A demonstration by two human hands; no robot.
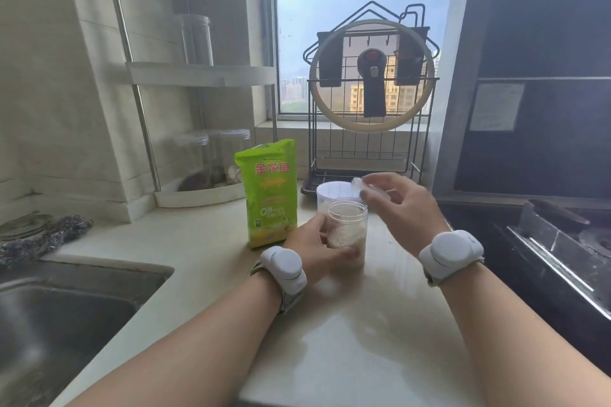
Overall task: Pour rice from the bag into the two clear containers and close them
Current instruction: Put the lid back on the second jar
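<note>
Holding the near clear container (347, 231) steady w/ my left hand (319, 249), fingers and thumb wrapped round its lower wall; it stands upright on the pale worktop (363, 324), mouth uncovered, threaded rim showing, white rice filling approx the lower half. My right hand (401, 205) hangs just above and to the right of it, fingertips pinching a clear lid (367, 187), tilted, not on the jar. 2nd clear container (332, 193) sits right behind the first, touching or nearly so, can't tell its fill level from here. Green rice bag (269, 192) stands upright to the left of both, close to my left hand, top looks open. Sink (66, 307) at far left.
</note>
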